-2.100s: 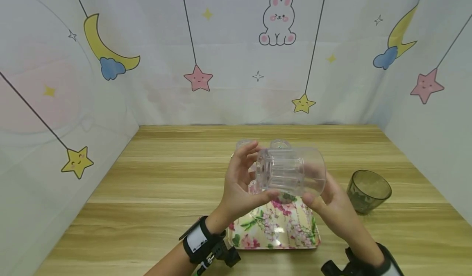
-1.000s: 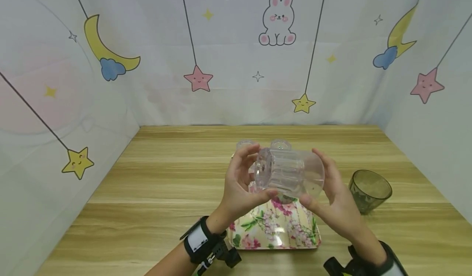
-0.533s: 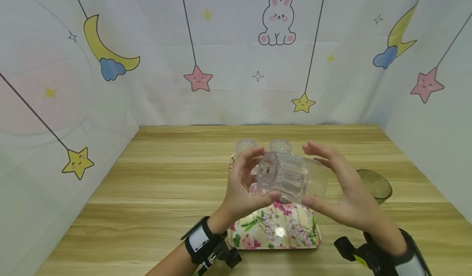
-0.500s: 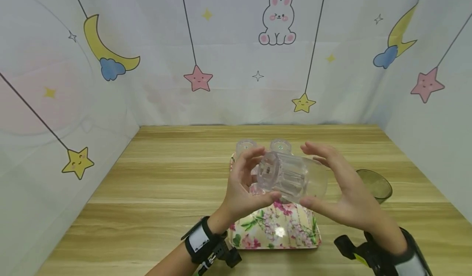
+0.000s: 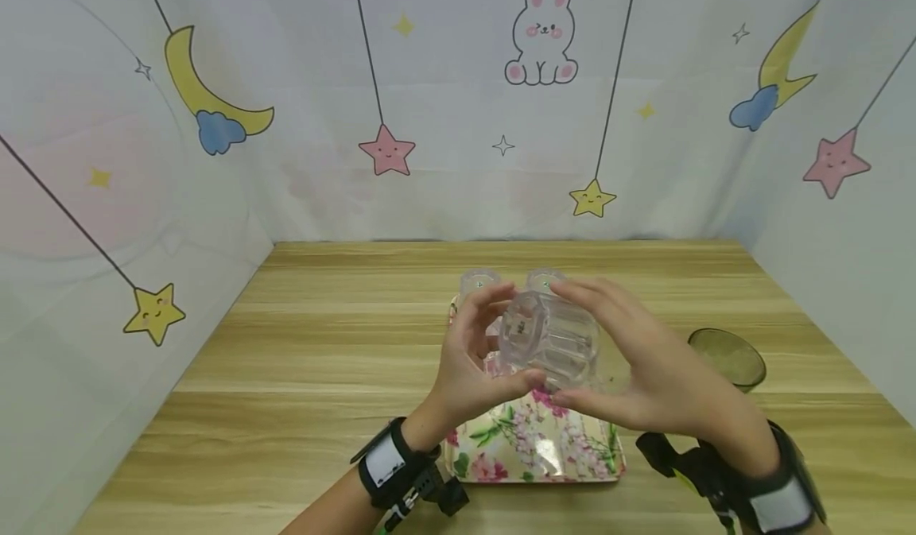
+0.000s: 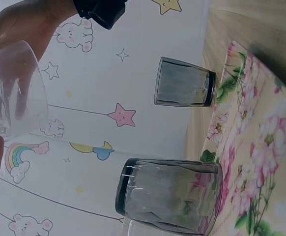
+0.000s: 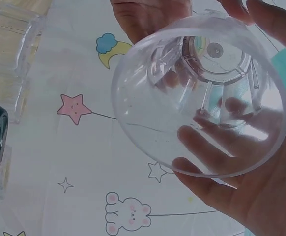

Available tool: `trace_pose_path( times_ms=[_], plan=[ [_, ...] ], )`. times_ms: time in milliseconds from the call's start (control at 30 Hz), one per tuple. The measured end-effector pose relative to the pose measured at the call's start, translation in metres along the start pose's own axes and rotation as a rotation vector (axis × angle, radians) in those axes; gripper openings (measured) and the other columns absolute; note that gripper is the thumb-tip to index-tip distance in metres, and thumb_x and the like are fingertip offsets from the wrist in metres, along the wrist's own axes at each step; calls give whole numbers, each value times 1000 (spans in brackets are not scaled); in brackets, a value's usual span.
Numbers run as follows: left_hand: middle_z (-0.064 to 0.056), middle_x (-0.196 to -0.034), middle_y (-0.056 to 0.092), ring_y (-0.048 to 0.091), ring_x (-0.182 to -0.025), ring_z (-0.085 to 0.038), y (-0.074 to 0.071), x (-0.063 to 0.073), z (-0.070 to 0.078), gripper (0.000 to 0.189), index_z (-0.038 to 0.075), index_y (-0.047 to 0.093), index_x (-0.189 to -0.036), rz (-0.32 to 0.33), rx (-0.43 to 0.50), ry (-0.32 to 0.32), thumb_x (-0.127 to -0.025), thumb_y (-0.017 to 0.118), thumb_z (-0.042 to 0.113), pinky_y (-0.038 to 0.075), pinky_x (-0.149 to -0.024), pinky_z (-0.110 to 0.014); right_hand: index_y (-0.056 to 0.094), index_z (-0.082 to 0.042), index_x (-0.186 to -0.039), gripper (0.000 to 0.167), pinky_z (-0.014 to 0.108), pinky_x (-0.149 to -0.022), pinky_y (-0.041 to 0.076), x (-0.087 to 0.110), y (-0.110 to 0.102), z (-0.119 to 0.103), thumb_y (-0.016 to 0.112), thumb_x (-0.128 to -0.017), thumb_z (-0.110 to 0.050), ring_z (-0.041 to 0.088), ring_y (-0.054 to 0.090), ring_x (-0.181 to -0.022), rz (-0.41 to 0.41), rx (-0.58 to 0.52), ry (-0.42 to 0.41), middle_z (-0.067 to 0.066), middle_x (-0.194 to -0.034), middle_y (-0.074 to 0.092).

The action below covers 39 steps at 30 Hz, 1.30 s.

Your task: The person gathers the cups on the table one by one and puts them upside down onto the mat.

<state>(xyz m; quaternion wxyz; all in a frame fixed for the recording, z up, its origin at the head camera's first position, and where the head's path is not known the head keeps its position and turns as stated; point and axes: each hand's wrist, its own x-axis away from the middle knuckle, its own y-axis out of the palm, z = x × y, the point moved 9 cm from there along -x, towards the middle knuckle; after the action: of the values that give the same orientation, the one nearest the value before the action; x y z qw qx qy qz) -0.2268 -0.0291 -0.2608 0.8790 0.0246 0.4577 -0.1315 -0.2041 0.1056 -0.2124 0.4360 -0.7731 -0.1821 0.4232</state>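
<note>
A clear plastic cup (image 5: 551, 340) with a fluted lower wall is held on its side above the table, its base toward the left and its mouth toward the right. My left hand (image 5: 468, 364) grips the base end, thumb below and fingers above. My right hand (image 5: 658, 368) curves round the mouth end, fingers over the top and thumb at the lower wall. In the right wrist view the wide rim of the cup (image 7: 202, 169) faces the camera, and fingers show through its wall.
Below the hands lies a floral tray (image 5: 529, 447), with clear cups (image 5: 479, 281) at its back. A smoky tumbler (image 6: 170, 196) stands upside down on it in the left wrist view. Another smoky tumbler (image 5: 726, 356) stands upright to the right, partly behind the right forearm.
The right hand has opened, shifted away, then come back leftward farther over the cup. The cup has tilted, its base turning more toward the head camera. The left hand has barely moved.
</note>
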Motion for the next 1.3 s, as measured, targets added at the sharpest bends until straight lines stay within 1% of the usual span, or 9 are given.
trace_pose_path(
  times_ms=[167, 300, 400, 600, 733, 933, 1067, 1167, 1300],
  plan=[
    [-36, -123, 42, 53, -114, -5, 3, 1, 1, 86, -13, 34, -133, -16, 14, 16, -80, 73, 42, 62, -72, -33, 39, -12, -145, 92, 37, -106, 47, -4, 0, -5, 84, -69, -38, 16, 47, -130, 7, 39, -40, 2, -143, 48],
    [-35, -125, 42, 53, -116, -6, 4, 2, 1, 85, -11, 35, -134, -22, 0, 11, -80, 73, 42, 62, -74, -33, 40, -10, -144, 92, 43, -103, 49, -5, 2, -7, 84, -70, -41, 20, 50, -130, 15, 61, -73, 5, -141, 51],
    [-35, -126, 43, 53, -116, -7, 3, 3, 0, 84, -10, 35, -135, -21, -12, 8, -81, 73, 42, 62, -74, -33, 39, -10, -144, 92, 45, -102, 50, -4, 3, -7, 83, -70, -40, 23, 51, -130, 10, 65, -77, 7, -141, 52],
    [-34, -127, 43, 52, -118, -7, 3, 3, 0, 83, -9, 35, -135, -20, -25, 1, -81, 74, 40, 61, -76, -31, 39, -12, -144, 90, 42, -102, 51, -5, 4, -6, 83, -70, -38, 20, 53, -127, 11, 61, -78, 5, -137, 55],
    [-34, -126, 43, 53, -116, -7, 3, 3, -1, 84, -9, 35, -135, -13, -48, 3, -81, 73, 43, 61, -79, -31, 40, -12, -144, 89, 39, -101, 52, -5, 4, -5, 82, -71, -38, 17, 54, -124, 21, 54, -73, 3, -135, 56],
    [-32, -125, 45, 53, -113, -6, 2, 3, -1, 86, -9, 35, -136, 4, -60, 5, -81, 72, 46, 60, -81, -30, 40, -12, -143, 86, 38, -93, 57, -7, 4, -5, 81, -73, -41, 16, 59, -116, 55, 39, -75, 2, -131, 58],
    [-32, -125, 45, 53, -113, -7, 0, 3, -1, 87, -8, 34, -137, 15, -56, -1, -81, 71, 47, 59, -84, -29, 41, -10, -143, 85, 36, -83, 60, -7, 3, -7, 80, -74, -43, 18, 63, -106, 111, 15, -102, 6, -129, 61],
    [-32, -124, 46, 54, -114, -7, -1, 2, -1, 88, -7, 34, -138, 25, -52, -7, -81, 71, 48, 58, -87, -29, 41, -10, -143, 86, 34, -79, 60, -7, 4, -7, 80, -74, -42, 18, 65, -102, 137, -14, -101, 8, -129, 61],
    [-32, -125, 45, 53, -114, -6, -2, 1, -1, 89, -8, 33, -139, 30, -50, -20, -81, 70, 50, 57, -90, -29, 41, -10, -143, 87, 32, -79, 60, -8, 6, -6, 82, -72, -40, 17, 65, -102, 148, -44, -85, 8, -130, 60]
  ],
)
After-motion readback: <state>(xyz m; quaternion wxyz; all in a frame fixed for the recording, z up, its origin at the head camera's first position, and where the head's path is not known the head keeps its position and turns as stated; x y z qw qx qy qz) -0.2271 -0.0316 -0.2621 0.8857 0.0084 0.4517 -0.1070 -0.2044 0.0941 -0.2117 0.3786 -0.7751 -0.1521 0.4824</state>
